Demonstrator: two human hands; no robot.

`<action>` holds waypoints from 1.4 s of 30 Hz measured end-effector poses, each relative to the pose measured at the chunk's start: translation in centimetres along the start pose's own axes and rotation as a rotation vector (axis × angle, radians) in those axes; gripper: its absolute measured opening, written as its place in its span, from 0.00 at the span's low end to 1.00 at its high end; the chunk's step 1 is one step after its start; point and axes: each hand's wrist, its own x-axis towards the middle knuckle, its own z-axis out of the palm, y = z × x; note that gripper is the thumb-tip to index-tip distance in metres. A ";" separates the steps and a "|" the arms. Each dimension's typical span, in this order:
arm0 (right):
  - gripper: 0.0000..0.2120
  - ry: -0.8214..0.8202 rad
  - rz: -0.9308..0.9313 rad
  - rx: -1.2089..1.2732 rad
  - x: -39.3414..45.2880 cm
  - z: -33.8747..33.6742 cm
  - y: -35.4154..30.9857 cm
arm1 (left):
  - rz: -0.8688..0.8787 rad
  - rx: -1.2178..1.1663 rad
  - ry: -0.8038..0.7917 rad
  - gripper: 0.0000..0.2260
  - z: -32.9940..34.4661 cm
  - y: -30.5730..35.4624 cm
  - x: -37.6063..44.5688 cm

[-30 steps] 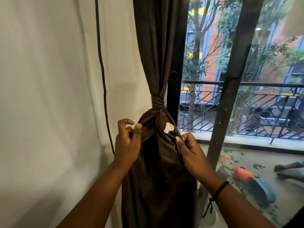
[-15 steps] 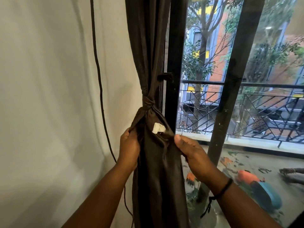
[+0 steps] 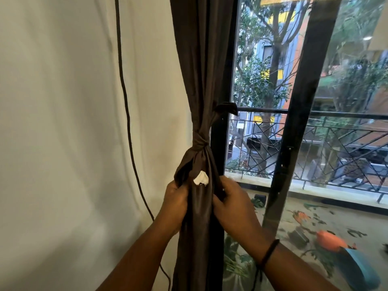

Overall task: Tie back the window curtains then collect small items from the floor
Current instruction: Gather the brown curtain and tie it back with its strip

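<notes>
Window [image 3: 262, 91] behind; both hands grip knotted satiny curtain [image 3: 199, 91].

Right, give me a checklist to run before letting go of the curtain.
1. Knot cinched round the dark curtain: ok.
2. Left hand grips the bundle below the knot: ok.
3. Right hand grips the other side: ok.
4. Curtain drawn off the window pane: ok.
5. Knot holds unaided: cannot tell.
6. White tag free, not pinched: ok.
</notes>
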 end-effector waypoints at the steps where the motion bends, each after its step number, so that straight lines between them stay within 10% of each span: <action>1: 0.04 0.017 -0.029 -0.031 -0.1 0.0 -0.1 | 0.045 0.050 0.061 0.10 0.1 -0.1 0.2; 13: 0.11 0.297 -0.006 -0.115 2.0 -4.0 -0.1 | 0.487 0.577 0.238 0.10 -3.8 0.8 3.6; 21: 0.18 0.164 0.004 -0.139 -0.1 0.4 -0.4 | 0.307 0.309 -0.330 0.18 -2.1 -0.5 0.3; 26: 0.22 0.168 -0.082 -0.342 0.0 0.8 -0.7 | 0.329 0.310 -0.070 0.03 -1.8 -1.6 0.5; 29: 0.29 0.244 -0.096 -0.454 0.9 -0.7 -0.1 | 0.489 0.494 0.069 0.11 -2.9 -1.5 2.1; 42: 0.27 0.493 -0.331 -0.862 3.2 -7.5 1.2 | 0.917 1.235 0.075 0.15 -6.7 3.7 6.5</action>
